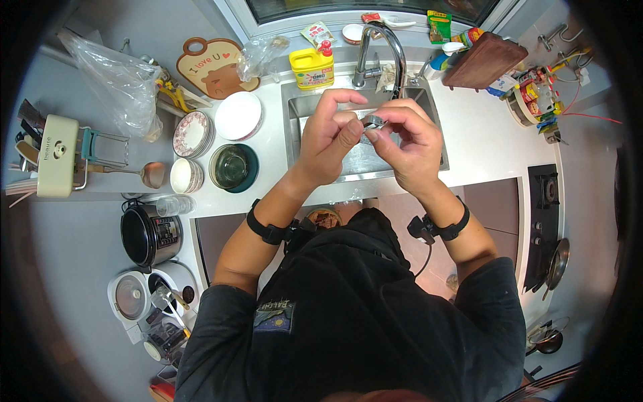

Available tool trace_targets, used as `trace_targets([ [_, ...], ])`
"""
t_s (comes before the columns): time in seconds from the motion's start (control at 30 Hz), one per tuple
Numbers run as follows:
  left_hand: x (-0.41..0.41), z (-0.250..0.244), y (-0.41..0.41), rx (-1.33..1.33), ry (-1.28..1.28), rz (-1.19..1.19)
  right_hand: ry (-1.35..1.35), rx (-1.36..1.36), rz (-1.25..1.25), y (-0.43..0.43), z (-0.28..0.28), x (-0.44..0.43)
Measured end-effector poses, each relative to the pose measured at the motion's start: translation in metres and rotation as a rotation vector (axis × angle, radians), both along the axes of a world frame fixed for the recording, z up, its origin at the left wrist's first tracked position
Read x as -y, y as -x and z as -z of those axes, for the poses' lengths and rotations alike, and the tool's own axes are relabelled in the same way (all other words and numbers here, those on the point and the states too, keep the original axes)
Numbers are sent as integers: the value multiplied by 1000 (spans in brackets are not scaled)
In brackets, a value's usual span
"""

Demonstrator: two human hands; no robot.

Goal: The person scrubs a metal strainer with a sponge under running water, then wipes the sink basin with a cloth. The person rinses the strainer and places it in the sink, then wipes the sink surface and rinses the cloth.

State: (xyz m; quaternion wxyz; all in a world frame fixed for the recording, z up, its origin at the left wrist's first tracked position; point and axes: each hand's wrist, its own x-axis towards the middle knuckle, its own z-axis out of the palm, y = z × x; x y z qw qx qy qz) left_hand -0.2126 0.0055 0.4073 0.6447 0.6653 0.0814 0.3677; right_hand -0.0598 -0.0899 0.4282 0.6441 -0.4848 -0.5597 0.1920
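Observation:
Over the sink, a small ring-shaped metal part point(373, 122) is pinched between the thumb and fingers of my right hand point(414, 143). My left hand point(326, 138) meets it from the other side, with the thumb against the part's left end and one finger raised and bent. What exactly the part is cannot be made out at this size. Below both hands lies the stainless steel sink point(369, 168), its middle partly hidden by them. The chrome faucet point(359, 68) arches above the basin, just beyond my fingers.
Left of the sink stand white bowls point(238, 115), patterned plates point(191, 133), small bowls point(184, 176) and green glass bowls point(231, 166). A yellow detergent jug point(312, 70) stands behind. At right are a wooden cutting board point(485, 61), a condiment rack point(522, 108) and a stove point(542, 226).

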Motion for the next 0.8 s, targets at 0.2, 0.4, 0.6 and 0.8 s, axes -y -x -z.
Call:
trace_targets([
  [0.2,1,3,0,6,20,-3,18,-28,-10,1,5,-1],
  [0.4,1,3,0,15,28,4,63,25,-45,-2,5,2],
  [0.6,0,6,0,17,23,10,90,-14,-61,0,1,5],
  [0.8,2,9,-4,41,272,71,181,-62,-58,-4,9,-3],
])
